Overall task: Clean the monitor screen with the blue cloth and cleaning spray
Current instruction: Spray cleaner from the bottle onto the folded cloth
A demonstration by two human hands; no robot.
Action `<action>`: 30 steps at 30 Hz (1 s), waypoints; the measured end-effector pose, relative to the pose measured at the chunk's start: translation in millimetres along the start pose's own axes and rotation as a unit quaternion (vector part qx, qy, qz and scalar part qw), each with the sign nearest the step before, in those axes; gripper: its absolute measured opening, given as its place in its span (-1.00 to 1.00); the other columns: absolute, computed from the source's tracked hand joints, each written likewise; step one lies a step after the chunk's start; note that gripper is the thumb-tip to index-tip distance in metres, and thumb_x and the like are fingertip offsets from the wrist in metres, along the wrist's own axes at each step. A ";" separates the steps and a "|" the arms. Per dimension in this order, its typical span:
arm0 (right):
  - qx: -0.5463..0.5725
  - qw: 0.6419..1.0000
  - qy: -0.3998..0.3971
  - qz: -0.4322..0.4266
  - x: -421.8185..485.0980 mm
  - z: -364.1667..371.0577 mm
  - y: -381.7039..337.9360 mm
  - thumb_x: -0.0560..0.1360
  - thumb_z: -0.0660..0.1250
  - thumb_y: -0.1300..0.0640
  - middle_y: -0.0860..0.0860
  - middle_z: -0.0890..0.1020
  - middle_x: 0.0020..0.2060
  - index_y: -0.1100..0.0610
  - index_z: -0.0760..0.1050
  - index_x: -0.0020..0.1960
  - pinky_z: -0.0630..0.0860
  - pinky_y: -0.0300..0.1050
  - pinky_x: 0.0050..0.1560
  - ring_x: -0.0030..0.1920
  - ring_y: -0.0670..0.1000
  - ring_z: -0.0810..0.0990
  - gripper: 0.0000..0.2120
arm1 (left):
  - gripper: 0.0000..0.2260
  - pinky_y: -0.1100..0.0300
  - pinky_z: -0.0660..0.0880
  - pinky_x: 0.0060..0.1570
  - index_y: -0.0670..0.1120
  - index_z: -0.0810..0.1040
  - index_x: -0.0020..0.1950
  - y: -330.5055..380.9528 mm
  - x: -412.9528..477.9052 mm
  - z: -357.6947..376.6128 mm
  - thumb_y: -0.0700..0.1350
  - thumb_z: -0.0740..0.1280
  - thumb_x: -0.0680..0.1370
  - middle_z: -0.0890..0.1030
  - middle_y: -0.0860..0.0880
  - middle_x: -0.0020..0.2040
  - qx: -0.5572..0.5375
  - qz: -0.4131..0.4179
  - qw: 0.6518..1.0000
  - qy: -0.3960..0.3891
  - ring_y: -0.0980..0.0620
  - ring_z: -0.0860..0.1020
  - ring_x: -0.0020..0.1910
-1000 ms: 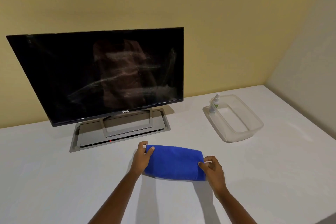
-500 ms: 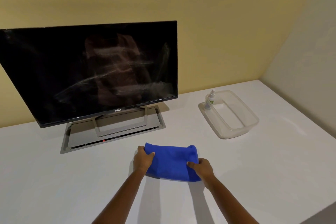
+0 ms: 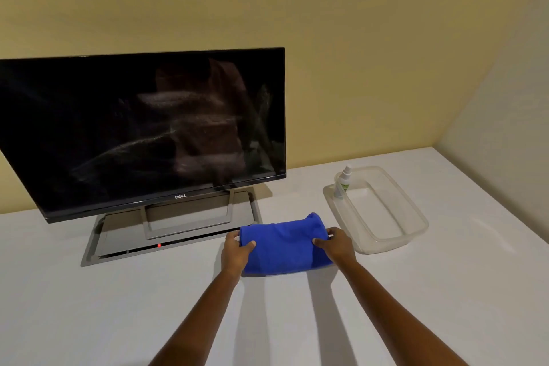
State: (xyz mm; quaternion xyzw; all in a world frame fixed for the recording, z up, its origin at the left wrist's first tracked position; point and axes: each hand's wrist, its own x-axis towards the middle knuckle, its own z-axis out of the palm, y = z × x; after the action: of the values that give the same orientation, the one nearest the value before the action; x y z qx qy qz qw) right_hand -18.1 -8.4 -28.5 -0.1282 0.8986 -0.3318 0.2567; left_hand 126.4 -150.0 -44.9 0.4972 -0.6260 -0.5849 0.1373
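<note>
A folded blue cloth (image 3: 283, 246) lies on the white table in front of the monitor's stand. My left hand (image 3: 236, 252) grips its left edge, thumb on top. My right hand (image 3: 337, 245) grips its right edge the same way. The black monitor (image 3: 142, 128) stands at the back left, its dark screen streaked with smears. A small white spray bottle (image 3: 343, 183) with a green label stands upright in the far left corner of a clear plastic tub (image 3: 416, 226), to the right of the cloth.
The monitor's grey stand base (image 3: 124, 235) shows a small red light. The white table (image 3: 89, 306) meets a yellow wall behind and a pale wall at the right. The tub sits close to my right hand.
The cloth has been folded narrower, my right hand drawing its right edge in toward the left. Both hands keep their hold on the cloth. The view has shifted right.
</note>
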 end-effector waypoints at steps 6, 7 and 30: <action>-0.089 0.994 -0.007 -0.058 23.9 -12.0 -3.7 0.55 0.22 0.15 0.15 0.55 0.18 0.24 0.36 0.27 0.42 -0.10 0.16 0.17 0.13 0.52 -0.67 | -0.56 -0.10 0.45 0.23 -0.23 0.25 0.35 2.1 9.5 20.8 -0.20 0.30 0.52 0.46 -0.24 0.30 0.079 -0.004 0.997 0.005 -0.25 0.46 0.24; -0.099 0.993 -0.007 -0.068 26.8 -13.7 -3.6 0.56 0.20 0.16 0.14 0.55 0.19 0.23 0.36 0.29 0.42 -0.10 0.18 0.18 0.12 0.52 -0.68 | -0.54 -0.08 0.44 0.24 -0.22 0.24 0.36 3.0 10.0 24.8 -0.16 0.30 0.52 0.45 -0.24 0.31 0.127 -0.007 0.992 0.016 -0.23 0.45 0.25; -0.151 0.945 0.070 -0.282 134.1 -118.6 -22.5 0.52 0.18 0.26 0.14 0.58 -0.04 0.23 0.46 0.04 0.31 -0.16 -0.25 -0.16 0.07 0.45 -0.86 | -0.57 0.12 0.13 0.47 -0.07 0.16 0.45 74.7 8.2 112.2 -0.09 0.14 0.60 0.17 -0.04 0.51 0.317 0.175 0.931 0.030 -0.01 0.13 0.50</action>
State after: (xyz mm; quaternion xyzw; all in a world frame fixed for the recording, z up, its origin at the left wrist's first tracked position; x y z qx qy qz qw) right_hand -193.6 -16.1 12.7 -0.3902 0.8811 -0.2588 0.0664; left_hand 3.5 -102.9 -14.5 0.4147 -0.8516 -0.3070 0.0918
